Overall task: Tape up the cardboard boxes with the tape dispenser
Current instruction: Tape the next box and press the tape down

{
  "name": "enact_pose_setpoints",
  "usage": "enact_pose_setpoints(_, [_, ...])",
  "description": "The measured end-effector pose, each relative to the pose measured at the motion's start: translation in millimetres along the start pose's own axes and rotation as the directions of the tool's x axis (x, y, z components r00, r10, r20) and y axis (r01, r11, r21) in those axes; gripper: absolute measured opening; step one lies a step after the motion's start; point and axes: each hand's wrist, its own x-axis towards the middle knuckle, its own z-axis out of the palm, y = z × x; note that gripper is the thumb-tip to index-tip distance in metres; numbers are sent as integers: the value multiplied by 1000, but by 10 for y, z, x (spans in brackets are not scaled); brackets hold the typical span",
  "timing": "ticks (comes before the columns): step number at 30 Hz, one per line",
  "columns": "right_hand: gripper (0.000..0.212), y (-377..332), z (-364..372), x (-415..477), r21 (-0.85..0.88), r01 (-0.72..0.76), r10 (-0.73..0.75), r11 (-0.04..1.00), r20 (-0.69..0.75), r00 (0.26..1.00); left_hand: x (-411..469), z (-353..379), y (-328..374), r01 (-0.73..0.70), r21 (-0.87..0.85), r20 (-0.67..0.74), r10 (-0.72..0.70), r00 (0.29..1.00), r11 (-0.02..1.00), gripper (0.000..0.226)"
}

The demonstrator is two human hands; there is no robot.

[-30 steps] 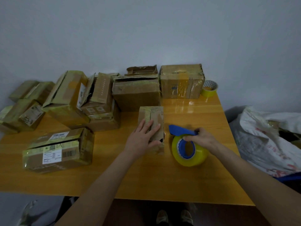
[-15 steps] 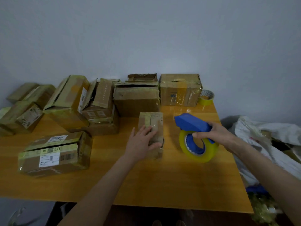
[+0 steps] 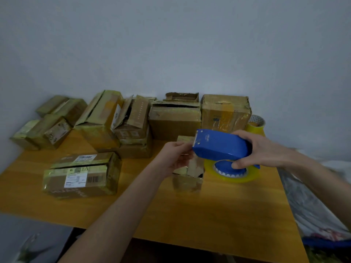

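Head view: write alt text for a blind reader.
A right hand grips a blue tape dispenser over a small cardboard box on a wooden table; the left hand reaches its cutter end. More boxes line the wall.

Blue tape dispenser (image 3: 222, 147) up front: smooth hard plastic with a soft gloss, and a pale, metal-looking strip at its nose. Under it sits the tape roll (image 3: 231, 175), a yellowish, translucent, shiny film. The small box (image 3: 187, 180) is matt brown cardboard, rough and torn at the flap. Over on the labelled box (image 3: 57, 185), glossy tape wrap catches light around a white paper label. The counter (image 3: 190, 215) has an orange wood-look top, smooth, with a low sheen.
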Motion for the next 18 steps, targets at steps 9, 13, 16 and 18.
enact_pose_setpoints(9, [67,-58,159,138,-528,71,-89,846,-9,996,-67,-216,-133,-67,372,-107,115,988,926,11])
enact_pose_setpoints(13, [71,1,221,114,-492,89,-72,866,53,996,-125,-330,-211,-39,376,-137,97,986,926,12])
enact_pose_setpoints(16, [74,126,185,44,-566,42,-35,824,23,999,-170,-664,-238,1,413,-248,111,962,911,16])
enact_pose_setpoints(18, [75,214,124,1,-623,17,8,782,37,999,-192,-861,-265,35,430,-266,89,960,902,17])
